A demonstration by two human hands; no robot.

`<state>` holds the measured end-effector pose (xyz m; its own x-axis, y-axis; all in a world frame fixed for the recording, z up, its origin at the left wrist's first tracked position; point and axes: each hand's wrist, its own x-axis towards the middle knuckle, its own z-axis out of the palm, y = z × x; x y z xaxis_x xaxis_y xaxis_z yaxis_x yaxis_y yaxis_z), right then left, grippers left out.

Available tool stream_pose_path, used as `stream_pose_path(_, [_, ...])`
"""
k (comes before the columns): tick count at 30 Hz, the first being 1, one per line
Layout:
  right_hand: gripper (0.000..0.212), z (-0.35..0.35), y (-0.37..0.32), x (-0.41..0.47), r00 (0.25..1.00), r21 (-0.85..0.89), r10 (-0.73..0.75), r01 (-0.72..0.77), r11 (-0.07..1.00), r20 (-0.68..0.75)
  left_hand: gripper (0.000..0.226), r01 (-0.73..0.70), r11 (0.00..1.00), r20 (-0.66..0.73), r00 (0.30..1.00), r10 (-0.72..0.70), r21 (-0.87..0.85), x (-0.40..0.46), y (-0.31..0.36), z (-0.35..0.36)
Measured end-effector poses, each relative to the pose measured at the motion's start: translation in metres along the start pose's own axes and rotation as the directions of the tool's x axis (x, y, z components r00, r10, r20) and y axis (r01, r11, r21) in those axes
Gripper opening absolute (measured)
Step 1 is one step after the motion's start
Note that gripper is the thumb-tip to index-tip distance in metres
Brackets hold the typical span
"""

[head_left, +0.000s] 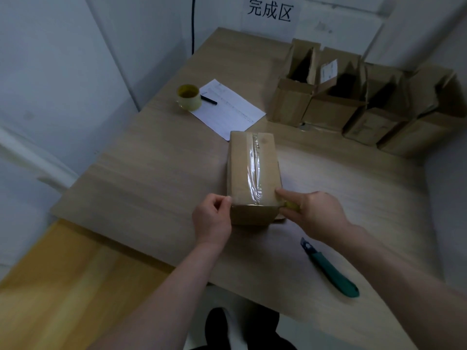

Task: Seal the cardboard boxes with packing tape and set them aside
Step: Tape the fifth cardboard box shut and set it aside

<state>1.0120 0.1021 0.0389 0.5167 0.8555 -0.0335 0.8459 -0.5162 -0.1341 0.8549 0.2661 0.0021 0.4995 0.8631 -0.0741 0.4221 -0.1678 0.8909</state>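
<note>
A closed cardboard box (242, 173) stands in the middle of the table, with a strip of clear tape (254, 170) running along its top seam. At the box's near left corner, my left hand (212, 221) pinches what looks like a tape end between thumb and fingers. My right hand (318, 215) is at the near right corner and grips a small yellowish tape roll (292, 205), mostly hidden by the fingers. Its index finger lies on the box's top edge. A glossy line of tape runs between both hands across the near edge.
A second yellow tape roll (189, 97) stands at the far left beside a paper sheet (227, 109) and a black pen (209, 99). Several open cardboard boxes (353, 102) line the back right. A green utility knife (331, 270) lies near my right forearm. The table (141, 178) ends at my left.
</note>
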Motion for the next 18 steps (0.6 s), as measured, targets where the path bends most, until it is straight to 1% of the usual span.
stream_pose_path(3, [0.046, 0.011, 0.003, 0.000, 0.996, 0.084, -0.021, 0.029, 0.996, -0.084, 0.019, 0.107, 0.991, 0.057, 0.993, -0.103, -0.082, 0.002, -0.002, 0.000])
stream_pose_path(5, [0.046, 0.013, 0.003, 0.003, 0.996, 0.099, -0.029, 0.038, 0.994, -0.086, 0.020, 0.192, 0.970, 0.059, 0.981, -0.185, -0.149, 0.006, -0.007, 0.004])
stream_pose_path(7, [0.048, 0.013, 0.004, 0.006, 0.998, 0.098, -0.035, 0.040, 0.994, -0.061, 0.013, 0.324, 0.907, 0.018, 0.943, -0.332, -0.270, 0.014, -0.011, 0.009])
stream_pose_path(8, [0.048, 0.013, 0.005, 0.008, 0.998, 0.103, -0.034, 0.040, 0.994, -0.056, 0.017, 0.361, 0.886, -0.040, 0.921, -0.388, -0.290, 0.016, -0.011, 0.010])
stream_pose_path(9, [0.048, 0.013, 0.006, 0.009, 0.998, 0.109, -0.034, 0.040, 0.993, -0.054, 0.029, 0.335, 0.912, -0.109, 0.924, -0.367, -0.235, 0.017, -0.010, 0.010])
stream_pose_path(10, [0.048, 0.013, 0.007, 0.009, 0.998, 0.112, -0.035, 0.041, 0.993, -0.048, 0.041, 0.205, 0.974, -0.147, 0.965, -0.218, -0.100, 0.017, -0.008, 0.011])
stream_pose_path(11, [0.049, 0.013, 0.008, 0.009, 0.999, 0.110, -0.035, 0.039, 0.993, -0.038, 0.050, -0.033, 0.998, -0.091, 0.995, 0.038, 0.052, 0.014, -0.005, 0.011])
stream_pose_path(12, [0.049, 0.013, 0.009, 0.009, 0.999, 0.104, -0.034, 0.037, 0.994, -0.031, 0.056, -0.279, 0.945, 0.061, 0.960, 0.272, 0.172, 0.013, -0.003, 0.014])
stream_pose_path(13, [0.050, 0.013, 0.009, 0.009, 0.999, 0.107, -0.035, 0.038, 0.994, -0.026, 0.059, -0.460, 0.858, 0.229, 0.882, 0.412, 0.228, 0.013, -0.001, 0.017])
stream_pose_path(14, [0.050, 0.014, 0.010, 0.009, 0.999, 0.120, -0.039, 0.041, 0.992, -0.020, 0.059, -0.565, 0.785, 0.356, 0.809, 0.468, 0.252, 0.017, -0.005, 0.020])
stream_pose_path(15, [0.050, 0.014, 0.009, 0.010, 0.999, 0.134, -0.046, 0.048, 0.990, -0.016, 0.057, -0.620, 0.738, 0.423, 0.763, 0.489, 0.266, 0.022, -0.009, 0.022])
stream_pose_path(16, [0.050, 0.015, 0.009, 0.011, 0.999, 0.139, -0.052, 0.054, 0.989, -0.014, 0.054, -0.655, 0.707, 0.454, 0.733, 0.507, 0.268, 0.028, -0.014, 0.023])
stream_pose_path(18, [0.052, 0.015, 0.011, 0.014, 0.998, 0.145, -0.063, 0.064, 0.987, -0.011, 0.048, -0.755, 0.596, 0.469, 0.646, 0.602, 0.275, 0.042, -0.024, 0.024])
